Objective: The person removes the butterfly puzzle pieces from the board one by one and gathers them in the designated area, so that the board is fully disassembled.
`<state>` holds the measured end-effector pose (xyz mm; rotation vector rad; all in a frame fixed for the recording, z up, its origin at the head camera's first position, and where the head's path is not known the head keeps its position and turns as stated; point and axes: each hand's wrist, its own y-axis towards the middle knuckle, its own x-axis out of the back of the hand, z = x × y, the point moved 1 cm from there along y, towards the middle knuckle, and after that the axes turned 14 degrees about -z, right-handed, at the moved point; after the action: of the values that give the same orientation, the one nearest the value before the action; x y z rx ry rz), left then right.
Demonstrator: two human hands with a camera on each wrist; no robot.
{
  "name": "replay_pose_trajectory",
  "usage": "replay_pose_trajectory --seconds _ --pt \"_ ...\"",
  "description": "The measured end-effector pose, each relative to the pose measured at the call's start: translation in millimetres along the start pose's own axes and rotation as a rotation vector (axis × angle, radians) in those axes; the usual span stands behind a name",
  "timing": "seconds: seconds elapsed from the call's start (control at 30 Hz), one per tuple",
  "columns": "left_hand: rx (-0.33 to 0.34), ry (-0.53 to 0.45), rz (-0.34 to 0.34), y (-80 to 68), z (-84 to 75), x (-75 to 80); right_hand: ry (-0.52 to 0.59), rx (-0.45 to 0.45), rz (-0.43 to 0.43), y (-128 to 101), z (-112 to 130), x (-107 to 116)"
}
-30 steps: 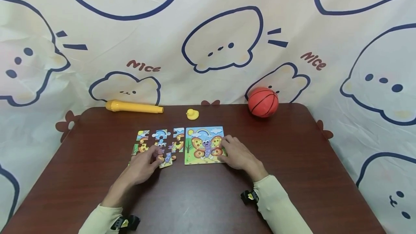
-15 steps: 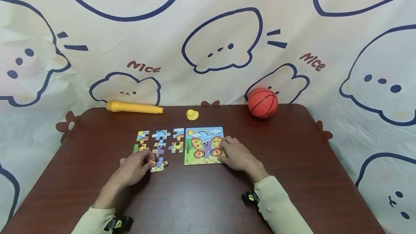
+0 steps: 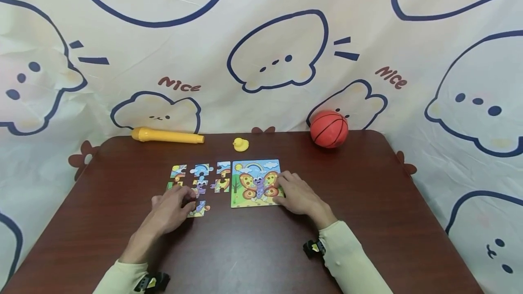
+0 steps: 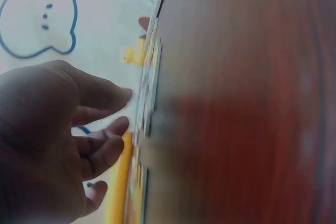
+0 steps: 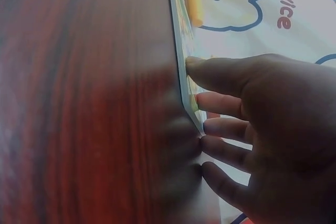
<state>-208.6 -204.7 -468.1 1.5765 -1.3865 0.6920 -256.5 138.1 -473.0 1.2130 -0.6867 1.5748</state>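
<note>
Loose jigsaw puzzle pieces lie in rows on the left of the table in the head view. My left hand (image 3: 167,210) is just above their lower left, fingers loosely bent, with nothing between thumb and fingers in the left wrist view. Beside its fingertips lies a bottom-row puzzle piece (image 3: 199,209) with a purple body part; the hand hides others. To the right lies a square butterfly picture board (image 3: 255,183). My right hand (image 3: 300,194) rests at that board's right edge, thumb (image 5: 210,72) on its surface, the other fingers spread along the edge.
A yellow toy microphone (image 3: 167,135), a small yellow rubber duck (image 3: 241,144) and a red toy basketball (image 3: 329,129) stand along the back of the brown table (image 3: 261,248). Behind it hangs a cartoon-printed white cloth (image 3: 261,108).
My left hand has slid the bottom middle puzzle piece leftward and slightly nearer, then parted its fingers from it. The right hand stays at the board's edge.
</note>
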Motion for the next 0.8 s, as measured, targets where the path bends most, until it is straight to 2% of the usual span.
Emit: replay_pose_trajectory --seconds 0.17,0.33,0.47,0.8 --pt "-0.057 -0.034 -0.047 4.1 -22.8 -13.1 0.007 -0.003 -0.004 1.2 0.7 -0.7" --pt "-0.11 -0.073 -0.019 10.5 -50.5 -32.8 0.002 -0.002 -0.009 0.9 0.4 -2.8" --pt "-0.163 -0.067 -0.013 16.4 -70.2 -46.0 0.003 0.03 -0.025 0.6 -0.6 -4.9" --pt "-0.23 -0.102 0.006 25.0 -103.7 -61.5 0.0 0.04 -0.037 0.5 -1.7 -4.0"
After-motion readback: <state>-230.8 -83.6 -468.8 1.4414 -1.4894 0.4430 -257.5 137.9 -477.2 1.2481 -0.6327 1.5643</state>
